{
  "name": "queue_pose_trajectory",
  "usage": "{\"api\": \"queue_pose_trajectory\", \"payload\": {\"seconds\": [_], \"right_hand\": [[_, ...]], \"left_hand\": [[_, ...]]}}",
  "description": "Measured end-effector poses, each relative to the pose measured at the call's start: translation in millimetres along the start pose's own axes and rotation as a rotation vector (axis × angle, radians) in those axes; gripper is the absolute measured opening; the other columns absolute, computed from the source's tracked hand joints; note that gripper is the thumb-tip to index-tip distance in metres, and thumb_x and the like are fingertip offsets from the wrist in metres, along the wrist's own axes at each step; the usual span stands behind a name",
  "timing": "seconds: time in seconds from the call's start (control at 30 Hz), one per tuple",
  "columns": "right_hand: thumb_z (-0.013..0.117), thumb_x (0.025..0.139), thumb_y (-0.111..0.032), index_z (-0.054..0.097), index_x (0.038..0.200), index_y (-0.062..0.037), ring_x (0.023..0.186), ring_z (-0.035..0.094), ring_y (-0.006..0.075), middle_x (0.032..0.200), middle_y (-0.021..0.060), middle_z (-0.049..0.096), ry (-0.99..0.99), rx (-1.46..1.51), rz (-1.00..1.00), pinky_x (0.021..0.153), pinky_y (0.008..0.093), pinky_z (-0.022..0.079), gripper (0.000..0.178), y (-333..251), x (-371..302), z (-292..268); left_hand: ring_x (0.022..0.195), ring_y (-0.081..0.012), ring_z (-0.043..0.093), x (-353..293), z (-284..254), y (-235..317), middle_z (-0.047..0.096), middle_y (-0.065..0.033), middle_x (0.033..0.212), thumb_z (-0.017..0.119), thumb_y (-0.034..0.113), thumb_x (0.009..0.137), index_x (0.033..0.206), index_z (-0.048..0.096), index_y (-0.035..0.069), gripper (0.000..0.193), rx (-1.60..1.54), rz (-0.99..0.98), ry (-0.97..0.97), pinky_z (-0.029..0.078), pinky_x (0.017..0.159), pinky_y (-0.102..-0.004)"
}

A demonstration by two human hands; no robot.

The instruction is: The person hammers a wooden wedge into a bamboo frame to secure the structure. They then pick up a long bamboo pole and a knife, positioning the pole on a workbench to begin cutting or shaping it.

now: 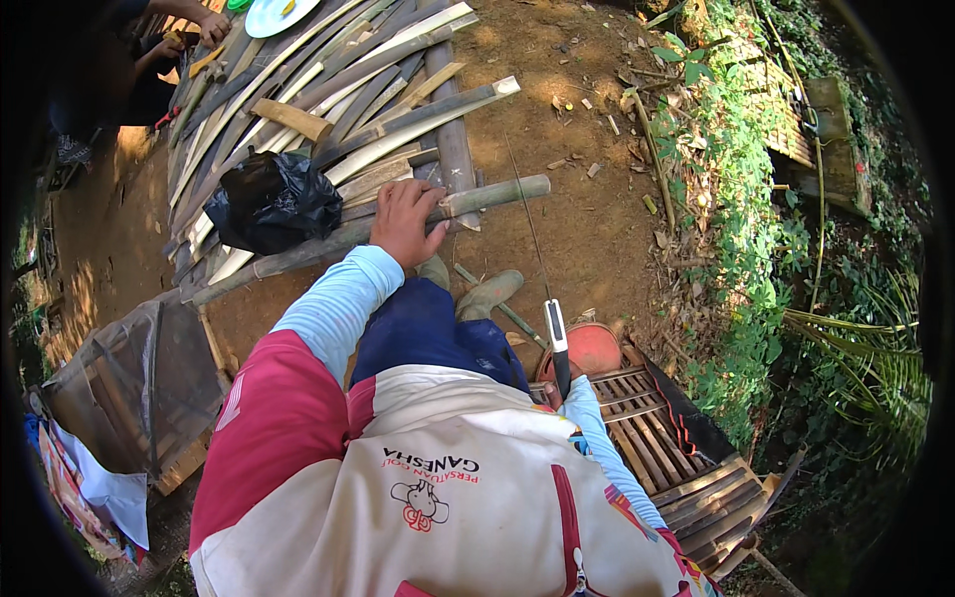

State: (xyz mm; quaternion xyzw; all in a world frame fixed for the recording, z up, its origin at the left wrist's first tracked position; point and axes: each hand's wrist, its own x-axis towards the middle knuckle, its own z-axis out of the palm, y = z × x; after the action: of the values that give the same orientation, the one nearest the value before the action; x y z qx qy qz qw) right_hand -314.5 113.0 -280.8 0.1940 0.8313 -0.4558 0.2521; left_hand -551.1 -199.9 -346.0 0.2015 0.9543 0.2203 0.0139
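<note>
White and red jersey fabric (438, 497) fills the foreground as a person sits on a slatted bamboo bench (686, 458) over bare brown earth. One long bamboo pole (328, 244) lies across the ground ahead of the person's knees, and everything else is best placed from it. Two hands work here. The left hand (406, 221), reaching out on a pale blue sleeve, lies palm down on the pole near its right end, fingers curled loosely over the top rather than clenched around it. The right hand (550, 395), nearer the body than the pole and to its right, is mostly hidden behind the chest; it grips one knife (557, 343) by a dark handle, the pale blade pointing up toward the pole.

Beyond the pole rests a stack of split bamboo strips (348, 99), too many to count, fanned out on the ground. One black plastic bag (271, 202) sits on the stack, just beyond the pole and left of the left hand; its contents cannot be seen. At the stack's far end lies one pale round plate (274, 15), with another person's hands (204, 30) beside it. On the near side of the pole, two worn shoes (487, 292) show past dark blue trousers, and one reddish round basin (594, 348) sits by the knife. Green undergrowth (741, 199) borders the earth well right of the pole.
</note>
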Motion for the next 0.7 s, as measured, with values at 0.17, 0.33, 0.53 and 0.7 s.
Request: {"api": "queue_pose_trajectory", "payload": {"seconds": [0.17,0.33,0.53,0.7], "right_hand": [[0.064,0.099,-0.023,0.059,0.129,-0.0044,0.090,0.067,0.0321,0.100,0.0178,0.069,0.008,-0.007,-0.004,0.080,0.0431,0.052,0.036,4.5,0.6,-3.2],[0.064,0.099,-0.023,0.059,0.130,-0.0045,0.090,0.067,0.0325,0.101,0.0181,0.069,0.017,-0.002,-0.009,0.081,0.0433,0.052,0.036,12.4,-2.8,-5.9],[0.064,0.099,-0.023,0.059,0.130,-0.0046,0.091,0.067,0.0330,0.102,0.0184,0.069,0.019,0.014,0.006,0.082,0.0435,0.052,0.036,15.8,-6.6,-8.8],[0.064,0.099,-0.023,0.059,0.130,-0.0046,0.092,0.068,0.0334,0.103,0.0187,0.070,0.016,0.018,0.023,0.082,0.0437,0.053,0.036,11.4,-4.9,-10.4]], "left_hand": [[0.130,-0.0294,0.048,27.3,16.9,42.3,0.057,-0.0116,0.126,0.068,0.025,0.085,0.129,0.058,0.007,0.049,-0.088,0.038,0.091,0.026,0.116,-0.0534],[0.129,-0.0310,0.050,74.5,47.8,68.1,0.061,-0.0156,0.123,0.057,0.031,0.093,0.123,0.061,0.004,0.041,-0.023,-0.048,0.013,0.024,0.119,-0.0551],[0.105,-0.0313,0.067,86.5,55.9,69.1,0.072,-0.0159,0.099,0.053,0.032,0.095,0.105,0.068,0.006,0.032,0.009,-0.120,-0.189,0.032,0.115,-0.0523],[0.089,-0.0342,0.070,91.3,47.8,76.2,0.073,-0.0178,0.085,0.054,0.033,0.094,0.100,0.069,0.007,0.031,0.036,-0.156,-0.220,0.036,0.112,-0.0514]]}}
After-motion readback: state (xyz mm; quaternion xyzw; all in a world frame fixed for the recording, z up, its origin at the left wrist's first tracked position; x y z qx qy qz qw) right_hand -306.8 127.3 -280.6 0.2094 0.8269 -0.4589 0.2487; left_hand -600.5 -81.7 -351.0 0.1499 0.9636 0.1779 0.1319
